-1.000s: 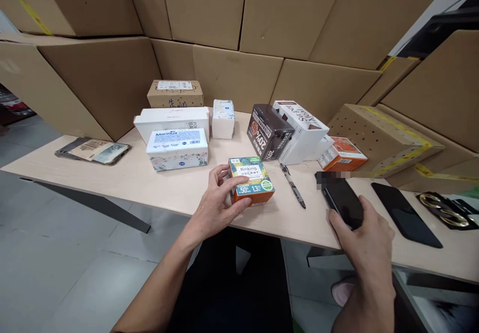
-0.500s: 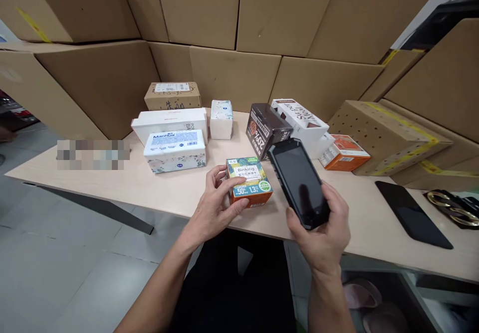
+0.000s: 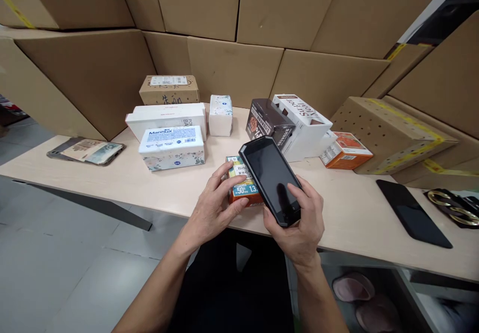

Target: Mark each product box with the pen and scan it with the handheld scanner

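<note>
My left hand [image 3: 215,206] grips a small orange and green box [image 3: 241,188] that rests on the pale table [image 3: 157,188], fingers wrapped round its left side. My right hand [image 3: 299,223] holds a black rugged handheld device [image 3: 271,178] with a dark screen, tilted over the right half of that box and hiding part of its label.
Behind stand a Manhua tissue pack [image 3: 172,147], a long white box [image 3: 166,118], a small white pack [image 3: 220,115], a brown carton [image 3: 169,88], a dark box [image 3: 267,121], a white box [image 3: 303,123] and an orange box [image 3: 346,156]. A black slab [image 3: 413,213] lies right. Cardboard cartons wall the back.
My right hand lifted the black device from the table's right side and carried it left until it hangs over the small box. My left hand stayed on the box.
</note>
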Tool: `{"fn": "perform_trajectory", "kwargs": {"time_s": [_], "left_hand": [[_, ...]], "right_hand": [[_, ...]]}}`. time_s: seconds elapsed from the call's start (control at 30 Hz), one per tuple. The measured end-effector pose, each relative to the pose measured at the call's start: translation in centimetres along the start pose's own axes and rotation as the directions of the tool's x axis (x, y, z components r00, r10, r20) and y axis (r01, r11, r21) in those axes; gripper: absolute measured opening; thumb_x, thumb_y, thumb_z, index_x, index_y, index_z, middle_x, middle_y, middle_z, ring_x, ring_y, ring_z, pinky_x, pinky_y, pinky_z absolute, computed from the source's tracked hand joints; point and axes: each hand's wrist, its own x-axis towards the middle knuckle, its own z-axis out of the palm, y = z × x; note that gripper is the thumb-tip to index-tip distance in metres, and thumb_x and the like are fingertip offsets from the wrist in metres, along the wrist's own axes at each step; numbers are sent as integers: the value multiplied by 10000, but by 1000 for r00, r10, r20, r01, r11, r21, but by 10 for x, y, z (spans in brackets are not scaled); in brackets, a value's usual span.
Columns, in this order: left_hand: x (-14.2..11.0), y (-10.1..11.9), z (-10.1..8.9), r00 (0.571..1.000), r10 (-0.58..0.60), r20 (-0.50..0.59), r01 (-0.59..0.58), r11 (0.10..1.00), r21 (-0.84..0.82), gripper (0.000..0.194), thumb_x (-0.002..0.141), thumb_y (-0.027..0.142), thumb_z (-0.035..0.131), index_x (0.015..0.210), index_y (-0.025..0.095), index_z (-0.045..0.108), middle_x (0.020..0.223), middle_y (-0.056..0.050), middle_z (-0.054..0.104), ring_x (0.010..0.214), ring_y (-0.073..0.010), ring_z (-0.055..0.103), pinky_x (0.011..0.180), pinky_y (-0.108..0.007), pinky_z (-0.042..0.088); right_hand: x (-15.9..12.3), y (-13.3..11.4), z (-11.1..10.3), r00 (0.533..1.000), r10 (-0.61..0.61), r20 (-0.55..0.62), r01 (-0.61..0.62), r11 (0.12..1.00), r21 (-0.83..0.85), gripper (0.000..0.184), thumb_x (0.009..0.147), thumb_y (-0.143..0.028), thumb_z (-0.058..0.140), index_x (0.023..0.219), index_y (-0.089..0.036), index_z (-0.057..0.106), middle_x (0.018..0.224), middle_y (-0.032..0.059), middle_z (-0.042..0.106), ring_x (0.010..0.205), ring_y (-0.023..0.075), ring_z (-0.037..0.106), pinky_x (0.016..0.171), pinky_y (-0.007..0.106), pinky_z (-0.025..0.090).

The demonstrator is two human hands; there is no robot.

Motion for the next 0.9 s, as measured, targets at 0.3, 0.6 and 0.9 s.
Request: {"fn": "perform_trajectory", "kwargs": {"time_s": [0.3, 0.6, 0.9], "left_hand": [[-2, -5, 7, 997, 50, -59, -51, 998, -21, 555, 965, 349, 633, 1473, 347, 410, 1611, -101, 331, 1530, -292, 323, 1204, -477, 401], [0, 4, 9, 999, -40, 16, 38, 994, 102, 818, 989, 470, 560, 1624, 372, 54, 1652, -112, 193, 1547, -343, 257, 1207, -513, 377], [0, 2, 10, 999, 36, 20, -39, 986, 161, 813, 1007, 450, 533, 1628, 355, 16, 1663, -121, 193, 1559, -333, 229, 1243, -527, 308]], "right_hand": [[0, 1, 3, 998, -50, -47, 50, 999, 5, 646, 753, -285, 768, 1340, -219, 506, 1345, 197, 573, 1218, 362, 605, 964, 574, 539], [0, 4, 5, 989, -120, -87, 119, 993, -18, 621, 719, -260, 808, 1274, -121, 566, 1302, 255, 596, 1190, 386, 622, 920, 568, 556], [0, 4, 4, 990, -129, -64, 128, 992, -9, 619, 717, -264, 807, 1269, -117, 569, 1310, 262, 592, 1186, 386, 617, 922, 578, 552]]}}
